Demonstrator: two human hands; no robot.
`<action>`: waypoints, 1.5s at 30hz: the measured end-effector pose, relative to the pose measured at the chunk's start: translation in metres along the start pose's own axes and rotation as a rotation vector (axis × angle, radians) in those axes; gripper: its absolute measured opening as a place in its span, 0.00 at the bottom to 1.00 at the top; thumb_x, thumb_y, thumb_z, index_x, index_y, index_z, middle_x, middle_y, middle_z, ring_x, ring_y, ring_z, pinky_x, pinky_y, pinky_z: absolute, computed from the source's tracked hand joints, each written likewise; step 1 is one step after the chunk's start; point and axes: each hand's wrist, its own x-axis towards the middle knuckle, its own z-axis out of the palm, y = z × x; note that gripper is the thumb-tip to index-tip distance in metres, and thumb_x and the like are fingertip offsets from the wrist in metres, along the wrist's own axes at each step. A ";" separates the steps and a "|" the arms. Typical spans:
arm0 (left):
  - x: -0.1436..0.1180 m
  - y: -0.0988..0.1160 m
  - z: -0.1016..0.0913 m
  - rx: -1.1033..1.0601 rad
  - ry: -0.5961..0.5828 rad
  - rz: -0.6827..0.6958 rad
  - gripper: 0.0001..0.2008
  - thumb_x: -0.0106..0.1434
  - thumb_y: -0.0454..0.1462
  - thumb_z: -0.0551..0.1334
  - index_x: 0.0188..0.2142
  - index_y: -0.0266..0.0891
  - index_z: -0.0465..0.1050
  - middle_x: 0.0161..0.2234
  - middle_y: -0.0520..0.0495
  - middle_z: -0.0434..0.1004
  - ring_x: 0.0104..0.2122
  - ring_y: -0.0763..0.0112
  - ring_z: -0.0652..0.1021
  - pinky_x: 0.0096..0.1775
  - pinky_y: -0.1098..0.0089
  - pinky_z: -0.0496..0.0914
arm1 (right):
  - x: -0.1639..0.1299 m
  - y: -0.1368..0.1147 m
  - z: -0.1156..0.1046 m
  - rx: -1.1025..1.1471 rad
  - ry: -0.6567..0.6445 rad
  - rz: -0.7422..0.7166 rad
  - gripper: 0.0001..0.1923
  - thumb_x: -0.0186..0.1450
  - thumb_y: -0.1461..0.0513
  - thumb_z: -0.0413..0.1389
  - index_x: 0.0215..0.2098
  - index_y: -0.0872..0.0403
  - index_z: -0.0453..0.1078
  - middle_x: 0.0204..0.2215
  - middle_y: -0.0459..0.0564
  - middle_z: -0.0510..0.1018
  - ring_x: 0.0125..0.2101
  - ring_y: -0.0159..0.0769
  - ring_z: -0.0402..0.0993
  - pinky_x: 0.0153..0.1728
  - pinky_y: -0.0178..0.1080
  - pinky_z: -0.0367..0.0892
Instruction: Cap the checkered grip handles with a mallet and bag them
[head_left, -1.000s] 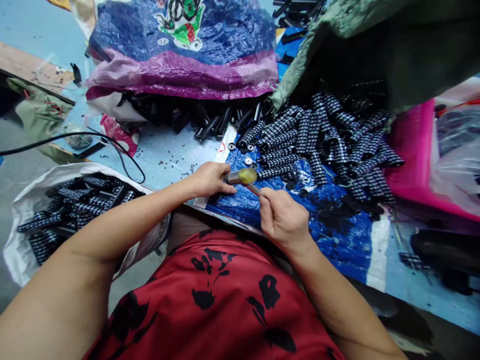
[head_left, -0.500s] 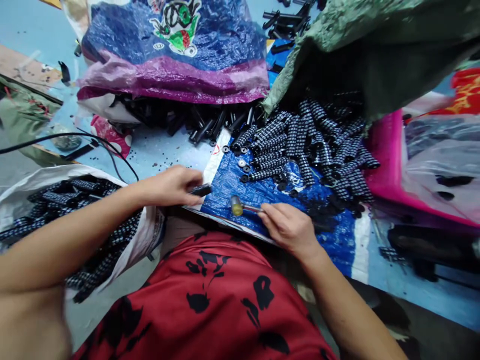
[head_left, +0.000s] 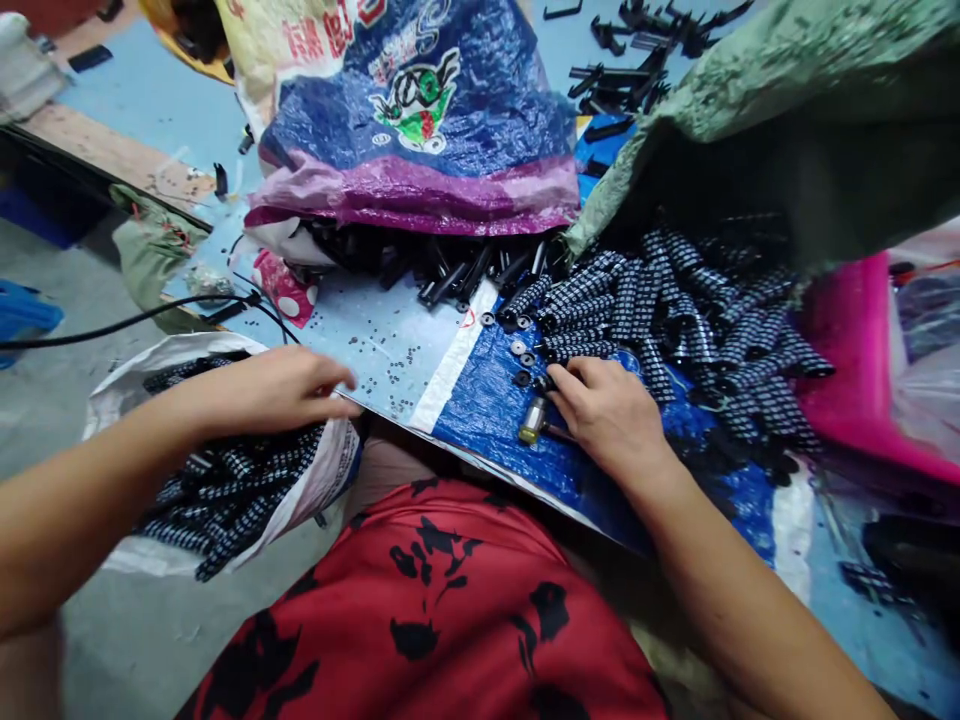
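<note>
Checkered black-and-white cylindrical sleeves (head_left: 660,300) lie in a loose heap on the crinkled blue woven-plastic sheet (head_left: 487,400) spread over the pale blue table (head_left: 375,340), spilling from under a dull green woven sack (head_left: 750,110). A second lot fills the white plastic sack (head_left: 315,485) hanging at the table's near edge, by the look of it the pieces already dealt with; the heap on the sheet looks the larger share, so much seems left.

Left hand (head_left: 274,390) hovers over the mouth of the white sack, fingers loosely curled, with nothing seen in its grip. Right hand (head_left: 611,415) rests on the blue sheet, fingertips pressed together at the near edge of the heap among small black round washers (head_left: 520,357); whether it pinches one I cannot tell. The small metal-headed hammer with a yellowish face (head_left: 534,422) lies on the sheet just under that hand, its thin handle hidden by the palm.

Plain black smooth tubes (head_left: 450,275) poke from beneath a glossy blue-and-purple printed woven bag (head_left: 420,150). Tiny dark specks dot the table. A black cable (head_left: 135,320) curves at the left.
</note>
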 end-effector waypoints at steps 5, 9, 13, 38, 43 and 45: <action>0.138 0.048 -0.007 0.072 0.505 -0.104 0.14 0.68 0.43 0.60 0.42 0.35 0.78 0.40 0.39 0.78 0.39 0.61 0.74 0.41 0.64 0.63 | 0.004 0.006 -0.001 -0.001 0.037 -0.099 0.09 0.69 0.61 0.62 0.45 0.58 0.75 0.46 0.56 0.78 0.42 0.45 0.72 0.38 0.43 0.62; 0.204 0.042 -0.002 0.000 0.465 -0.200 0.06 0.60 0.38 0.66 0.32 0.36 0.75 0.32 0.42 0.73 0.35 0.62 0.72 0.37 0.63 0.61 | -0.013 0.007 -0.010 0.245 0.148 -0.010 0.14 0.73 0.61 0.57 0.53 0.62 0.72 0.49 0.59 0.80 0.45 0.42 0.77 0.45 0.42 0.68; 0.195 0.028 0.001 -0.198 0.615 -0.105 0.07 0.58 0.35 0.66 0.28 0.37 0.70 0.26 0.48 0.68 0.28 0.69 0.67 0.34 0.65 0.59 | -0.033 -0.010 -0.024 1.064 0.080 0.535 0.15 0.75 0.53 0.54 0.51 0.55 0.73 0.41 0.52 0.82 0.38 0.36 0.80 0.41 0.38 0.73; 0.112 0.176 0.132 -1.152 0.397 0.307 0.16 0.63 0.47 0.70 0.36 0.35 0.74 0.30 0.50 0.70 0.29 0.75 0.68 0.31 0.72 0.64 | -0.013 -0.072 -0.023 1.691 0.363 0.834 0.34 0.69 0.43 0.59 0.66 0.49 0.65 0.67 0.56 0.64 0.68 0.48 0.61 0.67 0.53 0.62; 0.102 0.168 0.126 -1.227 0.313 0.255 0.19 0.61 0.51 0.71 0.36 0.38 0.74 0.29 0.51 0.69 0.28 0.74 0.67 0.30 0.71 0.63 | -0.036 -0.048 -0.024 0.890 0.280 0.184 0.60 0.60 0.50 0.70 0.78 0.48 0.39 0.75 0.61 0.46 0.74 0.56 0.44 0.69 0.60 0.58; 0.100 0.169 0.126 -1.222 0.338 0.246 0.20 0.64 0.54 0.68 0.34 0.39 0.72 0.28 0.51 0.68 0.28 0.73 0.67 0.31 0.70 0.63 | -0.037 -0.045 -0.026 0.766 0.313 0.106 0.55 0.64 0.52 0.68 0.78 0.53 0.41 0.70 0.65 0.57 0.71 0.54 0.55 0.68 0.58 0.61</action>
